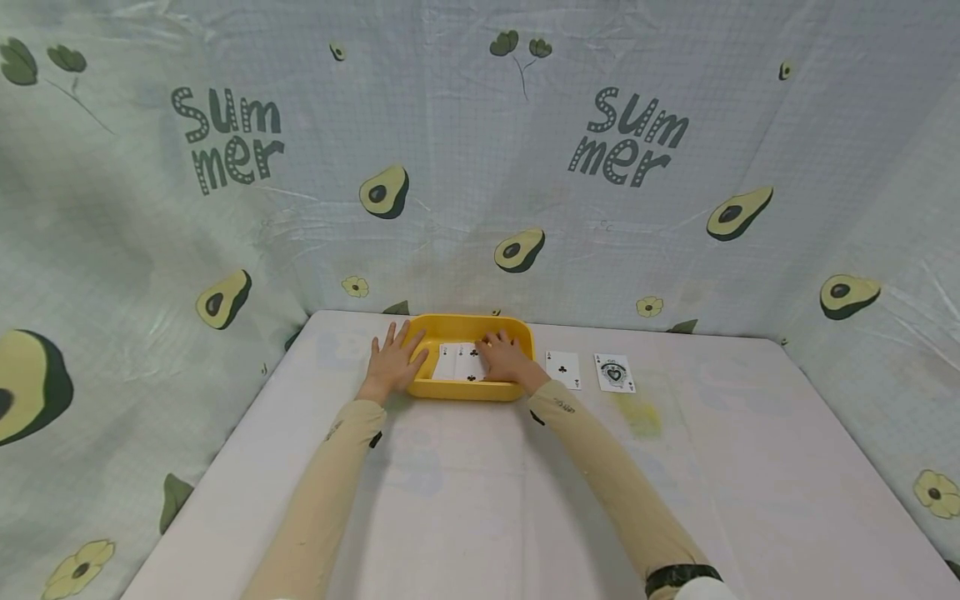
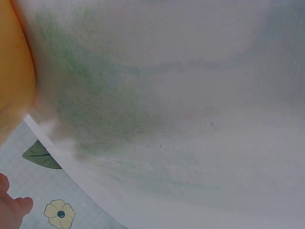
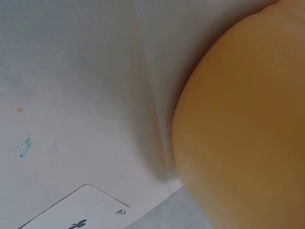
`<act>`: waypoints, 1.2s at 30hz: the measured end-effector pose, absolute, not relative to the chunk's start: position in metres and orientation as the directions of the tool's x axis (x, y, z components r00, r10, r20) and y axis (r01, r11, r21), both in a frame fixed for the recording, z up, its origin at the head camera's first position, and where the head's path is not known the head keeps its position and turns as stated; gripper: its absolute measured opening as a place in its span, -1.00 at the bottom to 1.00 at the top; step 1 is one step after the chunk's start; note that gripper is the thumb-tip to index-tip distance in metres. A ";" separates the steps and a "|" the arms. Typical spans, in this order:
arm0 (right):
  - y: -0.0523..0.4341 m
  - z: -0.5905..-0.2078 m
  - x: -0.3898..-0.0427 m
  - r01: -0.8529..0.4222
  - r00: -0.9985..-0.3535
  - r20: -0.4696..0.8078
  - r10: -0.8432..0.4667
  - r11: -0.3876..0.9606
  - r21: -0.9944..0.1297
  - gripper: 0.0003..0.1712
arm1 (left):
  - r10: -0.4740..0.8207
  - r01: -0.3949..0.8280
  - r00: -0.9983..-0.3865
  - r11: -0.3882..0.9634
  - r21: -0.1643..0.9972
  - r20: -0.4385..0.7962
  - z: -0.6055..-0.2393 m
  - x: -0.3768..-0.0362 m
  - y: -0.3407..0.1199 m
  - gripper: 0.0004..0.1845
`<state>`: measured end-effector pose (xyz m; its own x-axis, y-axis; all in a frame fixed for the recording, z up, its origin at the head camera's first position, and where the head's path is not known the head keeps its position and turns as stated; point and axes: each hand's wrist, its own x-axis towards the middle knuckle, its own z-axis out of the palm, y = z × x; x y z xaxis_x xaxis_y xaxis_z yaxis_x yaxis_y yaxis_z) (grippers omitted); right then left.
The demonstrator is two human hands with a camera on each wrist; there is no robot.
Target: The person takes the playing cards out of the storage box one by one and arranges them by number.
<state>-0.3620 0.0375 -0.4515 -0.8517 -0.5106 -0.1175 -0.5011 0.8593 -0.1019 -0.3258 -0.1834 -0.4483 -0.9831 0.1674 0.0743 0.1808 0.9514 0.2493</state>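
A yellow tray [image 1: 471,390] stands near the back of the table. White playing cards [image 1: 444,363] lie side by side on its floor, one of them showing black clubs. My right hand [image 1: 504,360] reaches over the tray's right part, its fingers spread and overlapping the right-hand card. At the tray's left end, my left hand [image 1: 392,363] has spread fingers, with the thumb side right at the rim. In the left wrist view a bit of that hand [image 2: 12,205] shows beside the yellow wall [image 2: 14,67]. The right wrist view shows the tray's rounded outside [image 3: 243,124], hiding the right fingers.
Right of the tray, a club card [image 1: 562,370] lies face up on the white table [image 1: 480,500]. Farther right is a card with a large ornate black emblem [image 1: 614,373]. A printed cloth backdrop [image 1: 465,133] rises behind and along both sides.
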 end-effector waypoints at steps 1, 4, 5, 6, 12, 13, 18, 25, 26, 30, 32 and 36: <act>0.038 -0.452 -0.362 -0.497 -0.854 -0.112 -0.508 0.861 -0.107 -0.20 | 0.167 0.180 -0.983 0.952 0.247 0.073 -0.448 -0.325 -0.183 -0.45; 0.039 -0.452 -0.363 -0.487 -0.861 -0.101 -0.498 0.866 -0.114 -0.17 | 0.167 0.180 -0.983 0.953 0.243 0.072 -0.448 -0.325 -0.183 -0.44; 0.039 -0.451 -0.363 -0.482 -0.864 -0.099 -0.494 0.868 -0.122 -0.16 | 0.168 0.180 -0.983 0.953 0.242 0.072 -0.449 -0.325 -0.183 -0.44; 0.039 -0.451 -0.363 -0.478 -0.866 -0.099 -0.491 0.869 -0.128 -0.15 | 0.168 0.181 -0.983 0.954 0.241 0.073 -0.449 -0.324 -0.183 -0.45; 0.040 -0.450 -0.364 -0.452 -0.878 -0.102 -0.467 0.880 -0.144 -0.04 | 0.168 0.179 -0.983 0.954 0.240 0.069 -0.449 -0.324 -0.184 -0.45; 0.041 -0.450 -0.364 -0.452 -0.880 -0.097 -0.466 0.881 -0.140 -0.03 | 0.167 0.179 -0.983 0.954 0.240 0.069 -0.449 -0.324 -0.184 -0.45; 0.043 -0.447 -0.364 -0.473 -0.877 -0.047 -0.479 0.876 -0.093 0.05 | 0.160 0.174 -0.984 0.953 0.247 0.075 -0.450 -0.326 -0.183 -0.44; 0.048 -0.441 -0.360 -0.501 -0.865 -0.002 -0.502 0.864 -0.045 0.06 | 0.158 0.172 -0.985 0.949 0.262 0.075 -0.467 -0.341 -0.189 -0.41; 0.049 -0.441 -0.360 -0.501 -0.865 0.000 -0.502 0.864 -0.047 0.06 | 0.156 0.168 -0.985 0.948 0.271 0.068 -0.470 -0.344 -0.190 -0.40; 0.051 -0.444 -0.360 -0.502 -0.865 0.012 -0.502 0.864 -0.039 0.03 | 0.170 0.192 -0.980 0.939 0.285 0.099 -0.482 -0.351 -0.195 -0.39; 0.053 -0.445 -0.359 -0.506 -0.862 0.021 -0.506 0.862 -0.028 0.01 | 0.160 0.175 -0.984 0.938 0.300 0.074 -0.468 -0.342 -0.191 -0.42; 0.056 -0.443 -0.356 -0.520 -0.853 0.052 -0.519 0.853 -0.029 0.00 | 0.160 0.174 -0.985 0.942 0.286 0.069 -0.451 -0.328 -0.185 -0.45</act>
<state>-0.3559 0.0563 -0.4428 -0.8533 -0.5187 0.0524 -0.5205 0.8534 -0.0288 -0.3285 -0.1848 -0.4510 -0.9846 0.1604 0.0690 0.1735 0.9425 0.2857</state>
